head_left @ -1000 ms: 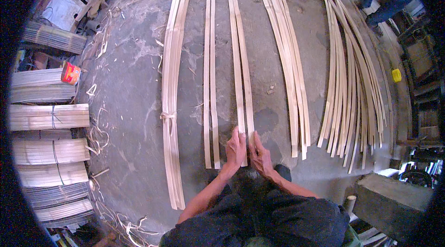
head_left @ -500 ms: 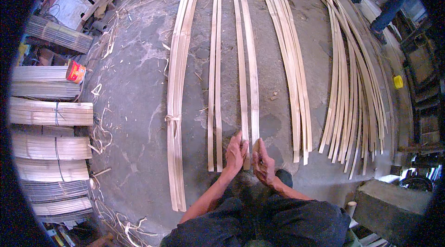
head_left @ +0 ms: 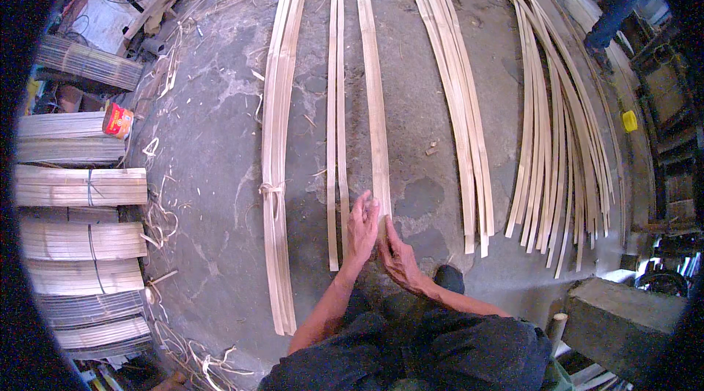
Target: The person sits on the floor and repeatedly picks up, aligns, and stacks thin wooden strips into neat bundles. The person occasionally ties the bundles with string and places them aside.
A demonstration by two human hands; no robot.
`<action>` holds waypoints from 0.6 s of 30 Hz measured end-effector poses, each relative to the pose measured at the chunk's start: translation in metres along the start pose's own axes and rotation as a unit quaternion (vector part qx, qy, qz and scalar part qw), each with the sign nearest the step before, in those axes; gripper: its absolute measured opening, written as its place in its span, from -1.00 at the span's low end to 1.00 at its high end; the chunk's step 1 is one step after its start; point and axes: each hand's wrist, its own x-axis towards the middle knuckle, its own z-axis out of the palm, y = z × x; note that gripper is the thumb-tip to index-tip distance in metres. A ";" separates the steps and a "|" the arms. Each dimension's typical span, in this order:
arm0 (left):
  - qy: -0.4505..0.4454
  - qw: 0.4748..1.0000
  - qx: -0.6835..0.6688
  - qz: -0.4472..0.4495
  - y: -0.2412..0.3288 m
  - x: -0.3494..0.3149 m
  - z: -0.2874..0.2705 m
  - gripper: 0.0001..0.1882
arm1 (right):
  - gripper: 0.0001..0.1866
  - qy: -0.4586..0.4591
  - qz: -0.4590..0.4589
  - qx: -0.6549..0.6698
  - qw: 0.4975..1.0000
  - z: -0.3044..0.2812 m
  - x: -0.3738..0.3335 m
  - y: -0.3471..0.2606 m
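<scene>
Two long pale bamboo strips (head_left: 375,112) lie side by side on the floor in front of me, their near ends between my hands. My left hand (head_left: 361,235) is at their left side, fingers stretched out and pointing away from me. At their right side is my right hand (head_left: 400,260), its fingers also extended, near the strips' edge. Neither hand is wrapped round anything. Just left of my left hand lies a narrow pair of strips (head_left: 333,127). Farther left is a bundle of strips (head_left: 279,149) tied near its lower end.
To the right lie a group of strips (head_left: 458,112) and a fanned-out pile (head_left: 550,171). Tied slat bundles (head_left: 81,185) and a red tin (head_left: 117,121) line the left. A concrete block (head_left: 616,310) stands lower right. Another person's legs (head_left: 612,13) show at upper right.
The two middle strips, apart before, now lie against each other. My right hand has moved left, close to my left hand, which shifted slightly left.
</scene>
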 end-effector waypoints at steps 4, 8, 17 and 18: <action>0.010 0.994 0.105 0.041 -0.006 0.010 -0.008 -0.44 | -0.36 -0.155 0.115 -0.039 0.980 -0.012 0.007 -0.023; 0.028 0.985 0.160 0.062 -0.033 0.016 -0.007 -0.42 | -0.40 -0.035 -0.053 -0.112 0.992 -0.017 0.005 0.009; 0.012 0.985 0.154 0.076 -0.026 0.012 -0.004 -0.42 | -0.28 -0.106 0.085 -0.162 0.977 -0.021 0.011 0.009; 0.007 0.988 0.143 0.058 -0.023 0.011 -0.005 -0.43 | -0.27 -0.107 0.080 -0.121 0.984 -0.021 0.010 0.008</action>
